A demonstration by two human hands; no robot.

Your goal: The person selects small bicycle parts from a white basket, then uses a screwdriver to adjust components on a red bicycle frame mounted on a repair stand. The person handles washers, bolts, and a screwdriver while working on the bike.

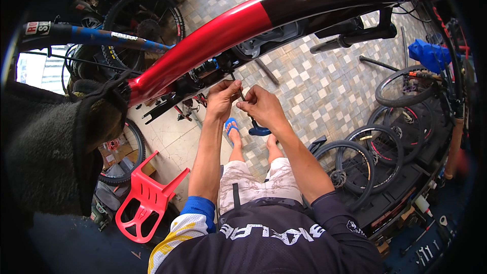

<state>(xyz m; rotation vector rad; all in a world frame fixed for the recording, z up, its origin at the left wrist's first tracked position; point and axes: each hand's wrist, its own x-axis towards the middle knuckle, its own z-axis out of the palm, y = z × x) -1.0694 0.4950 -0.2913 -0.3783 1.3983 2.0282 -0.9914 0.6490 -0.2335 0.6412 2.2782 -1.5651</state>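
A red and black bicycle frame stretches across the view above my hands. Below its underside I have a T-handle hex key, with a dark thin shaft and a blue handle pointing down toward me. My left hand is closed, thumb and fingers pinched at the upper part of the shaft, close to the frame. Lower on the same shaft, my right hand is closed in a fingertip pinch above the handle. The shaft's far end reaches the dark parts under the frame, where its exact seat is hard to make out.
A red plastic chair stands at lower left, below a dark cloth hanging beside the frame. Several wheels lean on a dark platform at right, with hand tools below. A blue-tubed bike stands at far left.
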